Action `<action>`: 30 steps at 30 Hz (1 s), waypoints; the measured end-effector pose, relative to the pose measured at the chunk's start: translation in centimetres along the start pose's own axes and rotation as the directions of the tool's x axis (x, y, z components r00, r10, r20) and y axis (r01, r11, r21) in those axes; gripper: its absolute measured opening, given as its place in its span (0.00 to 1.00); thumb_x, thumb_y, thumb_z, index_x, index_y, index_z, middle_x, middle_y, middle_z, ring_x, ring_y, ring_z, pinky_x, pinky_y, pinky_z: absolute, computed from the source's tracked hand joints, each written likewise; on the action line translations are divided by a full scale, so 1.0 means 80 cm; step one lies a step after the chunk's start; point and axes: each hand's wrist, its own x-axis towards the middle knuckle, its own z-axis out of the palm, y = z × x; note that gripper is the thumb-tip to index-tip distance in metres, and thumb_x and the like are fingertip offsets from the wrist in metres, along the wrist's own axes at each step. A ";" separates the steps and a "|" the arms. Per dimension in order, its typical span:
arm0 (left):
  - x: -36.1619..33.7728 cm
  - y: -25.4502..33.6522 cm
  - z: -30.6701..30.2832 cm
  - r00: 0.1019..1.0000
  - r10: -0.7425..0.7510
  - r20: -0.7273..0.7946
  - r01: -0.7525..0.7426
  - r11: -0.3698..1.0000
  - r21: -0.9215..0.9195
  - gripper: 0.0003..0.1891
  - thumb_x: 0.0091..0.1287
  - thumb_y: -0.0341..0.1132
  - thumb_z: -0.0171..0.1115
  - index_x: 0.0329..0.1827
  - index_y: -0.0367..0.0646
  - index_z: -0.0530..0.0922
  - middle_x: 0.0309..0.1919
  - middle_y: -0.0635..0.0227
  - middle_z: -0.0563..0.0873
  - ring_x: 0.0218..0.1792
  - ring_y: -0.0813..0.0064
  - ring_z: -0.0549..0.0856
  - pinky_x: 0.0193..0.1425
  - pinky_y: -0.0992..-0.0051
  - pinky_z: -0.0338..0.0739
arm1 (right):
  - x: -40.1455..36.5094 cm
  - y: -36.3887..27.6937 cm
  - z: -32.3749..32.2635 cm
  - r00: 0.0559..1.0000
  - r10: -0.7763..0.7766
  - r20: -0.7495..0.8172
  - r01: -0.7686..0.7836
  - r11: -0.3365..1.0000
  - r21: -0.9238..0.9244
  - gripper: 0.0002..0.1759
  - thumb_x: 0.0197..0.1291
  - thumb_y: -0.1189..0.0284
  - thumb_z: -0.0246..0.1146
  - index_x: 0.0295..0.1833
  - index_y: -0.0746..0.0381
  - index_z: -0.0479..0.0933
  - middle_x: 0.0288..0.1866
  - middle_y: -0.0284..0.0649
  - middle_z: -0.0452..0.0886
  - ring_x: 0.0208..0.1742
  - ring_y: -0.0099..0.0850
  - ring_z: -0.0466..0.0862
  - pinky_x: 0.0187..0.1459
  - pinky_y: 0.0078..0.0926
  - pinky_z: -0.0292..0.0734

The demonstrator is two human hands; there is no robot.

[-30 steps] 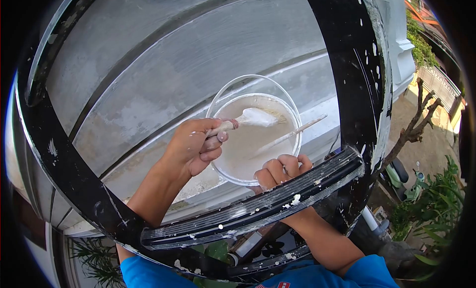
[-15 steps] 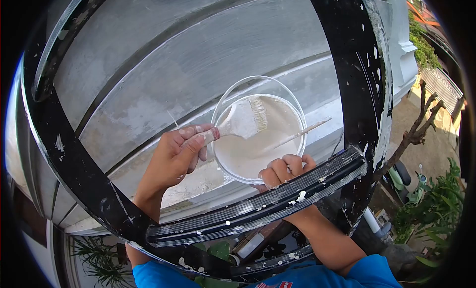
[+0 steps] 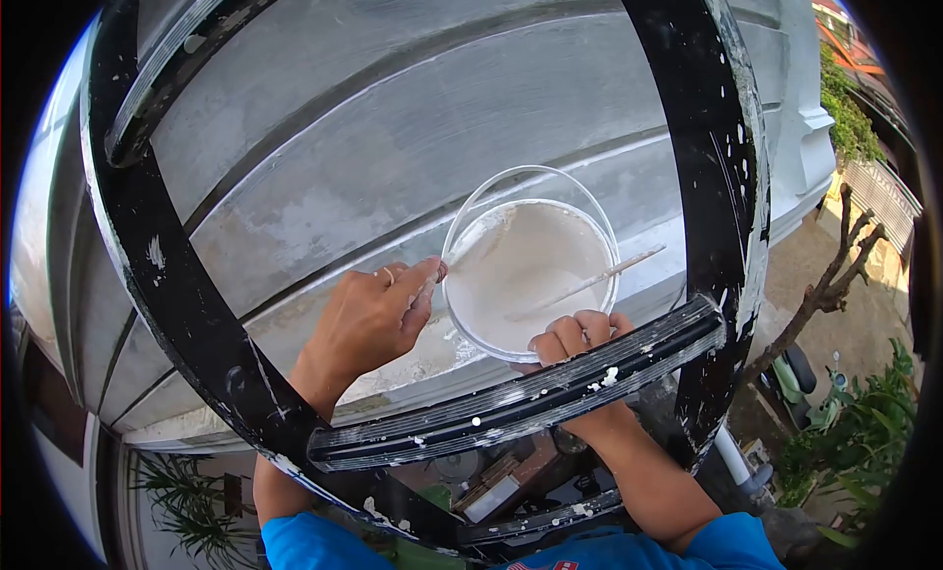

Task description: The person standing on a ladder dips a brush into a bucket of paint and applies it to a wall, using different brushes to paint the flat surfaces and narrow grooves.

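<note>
My left hand (image 3: 378,310) is closed around the handle of a paintbrush (image 3: 442,271) at the bucket's left rim. Only a small dark-red part of the brush shows past my fingers; its head is hard to tell from the pale paint. A clear plastic bucket (image 3: 611,293) holds thick off-white paint (image 3: 501,285), and its handle stands raised at the back. Leaning in the paint, a thin stick (image 3: 629,264) pokes out over the right rim. My right hand (image 3: 582,334) grips the bucket's near rim, its fingers curled behind the ladder rung, which hides the palm.
A black, paint-spattered ladder (image 3: 521,393) frames the work, with its rails on both sides. Behind it rises a grey grooved wall (image 3: 471,89) with a ledge. To the right are a bare branch (image 3: 825,285), green plants (image 3: 874,423) and a parked motorbike (image 3: 796,379) below.
My left hand has rolled over, knuckles up, and the brush head that showed above the paint no longer stands out. My right hand keeps its grip on the bucket. The view has shifted slightly.
</note>
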 end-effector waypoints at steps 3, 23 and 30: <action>0.000 -0.003 0.007 0.993 -0.058 -0.098 0.034 0.971 -0.236 0.13 0.65 0.24 0.62 0.52 0.37 0.85 0.34 0.59 0.90 0.20 0.65 0.83 0.28 0.72 0.77 | 0.001 0.001 0.004 0.999 -0.003 -0.045 0.003 1.000 0.008 0.14 0.40 0.57 0.62 0.29 0.51 0.70 0.30 0.31 0.67 0.40 0.32 0.72 0.44 0.43 0.61; -0.024 -0.012 0.027 0.843 -0.408 0.350 0.327 -0.128 -0.936 0.24 0.79 0.39 0.57 0.68 0.25 0.73 0.29 0.66 0.83 0.16 0.90 0.64 0.19 0.84 0.56 | -0.004 0.001 0.002 1.000 -0.015 0.018 0.016 1.000 -0.017 0.19 0.48 0.52 0.66 0.33 0.54 0.72 0.35 0.34 0.73 0.45 0.37 0.74 0.49 0.47 0.63; -0.164 -0.023 0.005 0.500 -0.865 0.048 0.218 0.072 -0.973 0.22 0.80 0.37 0.53 0.69 0.29 0.74 0.28 0.71 0.81 0.18 0.89 0.64 0.22 0.85 0.58 | -0.001 -0.007 0.001 0.998 -0.034 0.044 0.035 0.999 -0.020 0.17 0.52 0.61 0.68 0.35 0.61 0.72 0.35 0.42 0.73 0.47 0.45 0.73 0.52 0.50 0.65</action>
